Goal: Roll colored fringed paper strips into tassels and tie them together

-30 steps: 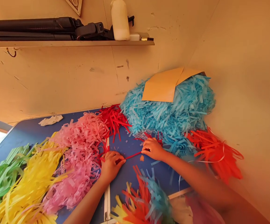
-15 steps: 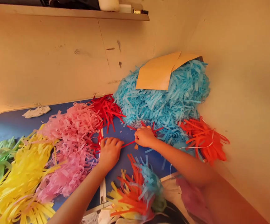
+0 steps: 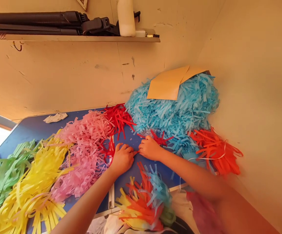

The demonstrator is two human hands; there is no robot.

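My left hand and my right hand work close together above the blue tabletop. Fingers of both are closed on a thin red paper strip, of which only a short bit shows between them. More red strips lie just behind my right hand. A bunch of red fringe sits beyond my left hand. Nearer my body is a fringed paper bundle in yellow, orange-red and light blue.
Left of my hands lie pink fringe, yellow fringe and green fringe. A light-blue heap with an orange-tan card on it stands against the wall. Orange-red fringe and white string lie right. A shelf hangs above.
My hands have come closer together, so less of the red strip shows between them. The view has tilted up, bringing more of the shelf into sight.
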